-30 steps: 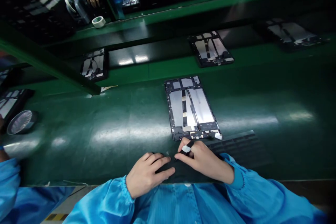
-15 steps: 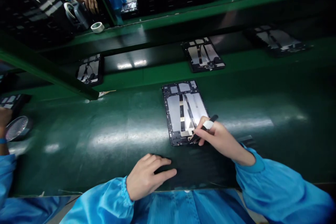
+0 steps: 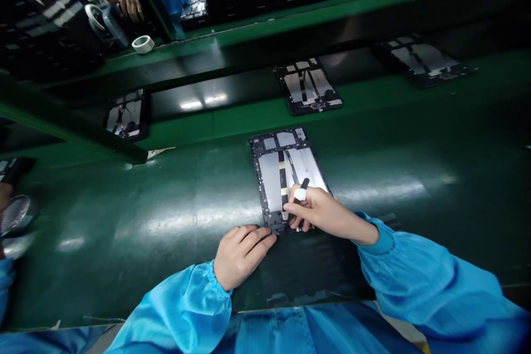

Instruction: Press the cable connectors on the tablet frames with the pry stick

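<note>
3 tablets (image 3: 309, 86) behind, post (image 3: 83, 128), right hand (image 3: 311, 206) across near tablet (image 3: 270, 182)

A round white roll of tape (image 3: 144, 50) is far ahead of the left hand (image 3: 244, 254). Left of that hand are a slanting green post (image 3: 83, 128) and, farther out, a round silver mesh thing (image 3: 17, 213).

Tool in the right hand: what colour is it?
The tool is black with a white patch, best in the head view.
</note>
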Available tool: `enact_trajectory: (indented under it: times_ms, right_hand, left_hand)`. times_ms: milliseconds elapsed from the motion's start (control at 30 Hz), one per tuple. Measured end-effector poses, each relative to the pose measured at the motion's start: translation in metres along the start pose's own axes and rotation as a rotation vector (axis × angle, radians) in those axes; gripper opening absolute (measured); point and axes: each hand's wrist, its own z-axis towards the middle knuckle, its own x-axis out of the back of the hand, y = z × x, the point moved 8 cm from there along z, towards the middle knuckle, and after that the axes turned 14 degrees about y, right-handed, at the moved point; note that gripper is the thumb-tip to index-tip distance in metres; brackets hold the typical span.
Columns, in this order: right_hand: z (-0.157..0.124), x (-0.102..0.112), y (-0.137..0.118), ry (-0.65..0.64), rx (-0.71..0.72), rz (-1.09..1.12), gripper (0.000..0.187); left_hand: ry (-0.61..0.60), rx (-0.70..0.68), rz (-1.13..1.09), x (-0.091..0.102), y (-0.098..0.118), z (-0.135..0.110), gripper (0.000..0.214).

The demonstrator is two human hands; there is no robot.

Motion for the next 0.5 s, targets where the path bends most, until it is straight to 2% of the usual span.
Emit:
enact_trajectory:
  times_ms: [500]
  right_hand:
    - [0.001,-0.0016,0.0044,-0.003,-0.007,-0.024,0.018]
  left_hand:
    - [0.0,0.021,-0.022,-0.0019,-0.0003,-0.0007,0.02]
